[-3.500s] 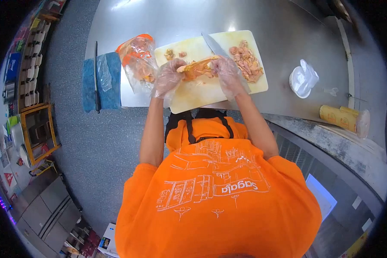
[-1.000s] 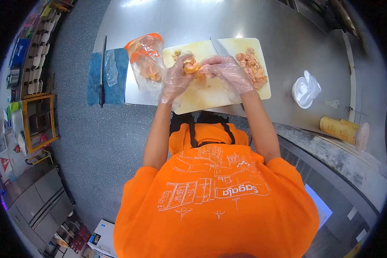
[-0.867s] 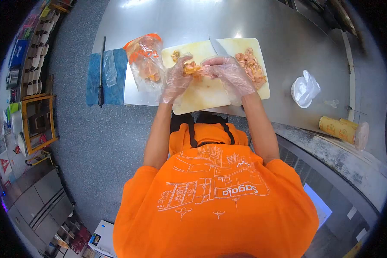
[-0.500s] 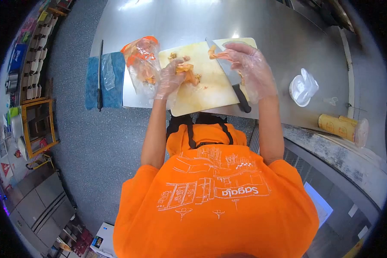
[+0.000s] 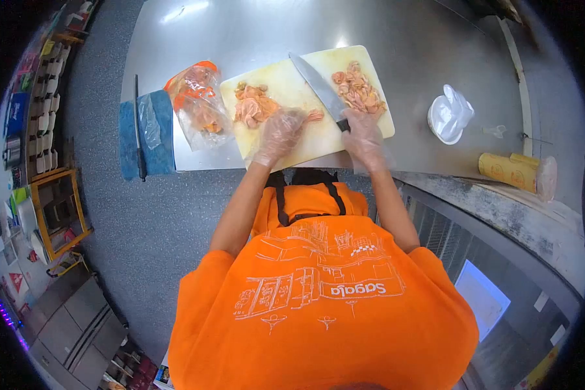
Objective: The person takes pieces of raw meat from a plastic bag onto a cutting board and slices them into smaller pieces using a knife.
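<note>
A kitchen knife lies slanted across the white cutting board, its tip pointing away from me. My right hand, in a clear plastic glove, is wrapped round the black handle. My left hand, gloved the same way, presses its fingers onto a strip of raw meat that pokes out towards the blade. Left of the knife sits a pile of pale pink raw meat, which looks like chicken. To its right is another heap of meat pieces.
An orange-and-clear plastic bag with meat inside lies left of the board. Farther left, a sharpening steel rests on a blue cloth. A white bowl with plastic stands on the right of the steel table, near a yellow roll.
My right hand has let go of the meat strip it held up and now grips the knife handle. My left hand has moved right, from the left pile towards the blade.
</note>
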Tool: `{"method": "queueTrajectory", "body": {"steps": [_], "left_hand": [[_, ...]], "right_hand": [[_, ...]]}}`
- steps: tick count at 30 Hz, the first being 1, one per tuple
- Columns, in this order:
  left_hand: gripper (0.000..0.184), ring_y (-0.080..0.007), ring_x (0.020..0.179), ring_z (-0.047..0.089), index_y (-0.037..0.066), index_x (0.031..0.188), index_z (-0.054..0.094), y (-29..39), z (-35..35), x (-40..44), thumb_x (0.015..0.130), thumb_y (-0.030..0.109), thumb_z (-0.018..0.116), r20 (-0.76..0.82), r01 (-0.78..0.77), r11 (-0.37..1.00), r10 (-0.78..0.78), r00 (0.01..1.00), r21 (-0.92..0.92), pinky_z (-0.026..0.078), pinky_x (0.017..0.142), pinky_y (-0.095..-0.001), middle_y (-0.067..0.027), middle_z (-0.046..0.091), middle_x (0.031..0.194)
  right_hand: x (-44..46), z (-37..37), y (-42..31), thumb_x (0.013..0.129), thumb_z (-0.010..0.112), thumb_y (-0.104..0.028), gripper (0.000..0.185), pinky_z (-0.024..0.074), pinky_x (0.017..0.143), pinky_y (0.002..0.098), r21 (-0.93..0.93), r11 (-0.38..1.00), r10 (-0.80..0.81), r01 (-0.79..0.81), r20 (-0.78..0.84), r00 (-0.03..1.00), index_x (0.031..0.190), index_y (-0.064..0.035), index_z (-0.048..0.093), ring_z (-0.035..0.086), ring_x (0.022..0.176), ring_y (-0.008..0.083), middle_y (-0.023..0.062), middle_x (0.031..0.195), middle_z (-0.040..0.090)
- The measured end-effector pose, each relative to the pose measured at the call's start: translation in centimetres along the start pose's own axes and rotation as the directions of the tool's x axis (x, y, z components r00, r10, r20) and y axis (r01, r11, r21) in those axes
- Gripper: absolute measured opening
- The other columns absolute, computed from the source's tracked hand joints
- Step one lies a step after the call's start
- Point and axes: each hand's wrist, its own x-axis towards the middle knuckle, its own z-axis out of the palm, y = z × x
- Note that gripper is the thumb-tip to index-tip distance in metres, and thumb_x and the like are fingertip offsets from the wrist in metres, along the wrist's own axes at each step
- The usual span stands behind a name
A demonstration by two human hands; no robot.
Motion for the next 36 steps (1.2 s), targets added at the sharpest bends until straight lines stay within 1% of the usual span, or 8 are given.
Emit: {"method": "queueTrajectory", "body": {"steps": [3,6,9,19,22,30,32,36], "left_hand": [[0.013,-0.0297,0.091,0.069,0.009,0.096,0.072,1.4,1.1,0.7,0.085,0.013,0.066,0.109,-0.038,0.975,0.015,0.994,0.217,0.053,0.081,-0.0464,-0.0104,0.071,0.092],[0.009,-0.0323,0.086,0.068,0.010,0.092,0.071,1.2,4.2,-0.1,0.088,0.016,0.065,0.003,-0.070,0.997,0.070,0.998,-0.026,0.053,0.075,-0.0484,-0.0111,0.069,0.085],[0.016,-0.0351,0.085,0.067,0.008,0.090,0.074,3.3,4.0,1.0,0.091,0.023,0.069,0.054,0.049,0.994,-0.044,0.998,-0.096,0.052,0.079,-0.0474,-0.0145,0.070,0.086],[0.017,-0.0365,0.079,0.067,0.010,0.087,0.073,4.3,5.1,1.6,0.094,0.024,0.065,0.016,0.132,0.985,-0.131,0.991,-0.116,0.052,0.076,-0.0497,-0.0153,0.066,0.083],[0.018,-0.0376,0.078,0.066,0.009,0.086,0.073,5.0,4.3,1.6,0.094,0.023,0.065,0.050,0.161,0.976,-0.155,0.987,-0.149,0.052,0.075,-0.0509,-0.0164,0.065,0.082],[0.019,-0.0373,0.081,0.065,0.007,0.091,0.076,4.6,5.2,1.6,0.093,0.022,0.064,0.010,0.176,0.966,-0.177,0.984,-0.191,0.050,0.075,-0.0496,-0.0157,0.065,0.081],[0.018,-0.0377,0.083,0.065,0.006,0.092,0.075,4.6,5.2,1.6,0.091,0.020,0.064,0.039,0.148,0.977,-0.143,0.989,-0.154,0.050,0.075,-0.0487,-0.0160,0.065,0.083],[0.013,-0.0371,0.087,0.065,0.004,0.092,0.071,4.6,4.7,0.3,0.085,0.015,0.067,-0.081,0.016,1.000,-0.016,0.997,-0.003,0.050,0.077,-0.0476,-0.0173,0.066,0.090]], "right_hand": [[-0.2,2.5,-0.5,0.087,0.054,-0.003,0.037,0.0535,0.094,0.0555,-0.111,0.990,0.098,-0.091,0.064,0.993,0.123,0.0001,0.062,0.068,0.104,0.0449,0.0278,0.109,0.070],[1.7,1.6,-1.5,0.087,0.050,-0.004,0.055,0.0516,0.090,0.0569,0.047,0.954,0.283,-0.295,0.176,0.943,0.143,-0.0056,0.054,0.067,0.101,0.0470,0.0345,0.109,0.066],[1.1,-1.4,-0.5,0.093,0.052,-0.009,0.030,0.0511,0.087,0.0606,0.149,0.920,0.328,-0.363,0.216,0.920,0.120,0.0004,0.061,0.066,0.094,0.0527,0.0356,0.100,0.067],[-6.3,0.7,-1.1,0.102,0.045,-0.019,0.025,0.0483,0.078,0.0673,0.215,0.850,0.417,-0.481,0.285,0.863,0.112,0.0017,0.052,0.064,0.086,0.0585,0.0373,0.083,0.064],[-6.2,1.7,-1.7,0.104,0.044,-0.019,0.024,0.0484,0.075,0.0676,0.241,0.910,0.309,-0.336,0.144,0.940,0.116,0.0010,0.048,0.064,0.085,0.0585,0.0371,0.083,0.065],[-10.7,3.4,-0.8,0.100,0.047,-0.009,0.021,0.0504,0.073,0.0657,0.134,0.942,0.259,-0.307,0.286,0.923,0.116,0.0044,0.047,0.064,0.082,0.0571,0.0347,0.081,0.064],[-9.7,0.8,-2.9,0.098,0.050,-0.007,0.025,0.0521,0.074,0.0639,0.096,0.872,0.399,-0.480,0.428,0.811,0.119,0.0055,0.047,0.064,0.083,0.0566,0.0352,0.086,0.065],[-1.4,7.7,1.2,0.095,0.053,-0.004,0.026,0.0549,0.082,0.0592,-0.010,0.999,-0.041,0.042,0.131,0.991,0.119,0.0057,0.047,0.065,0.094,0.0539,0.0362,0.103,0.065]]}}
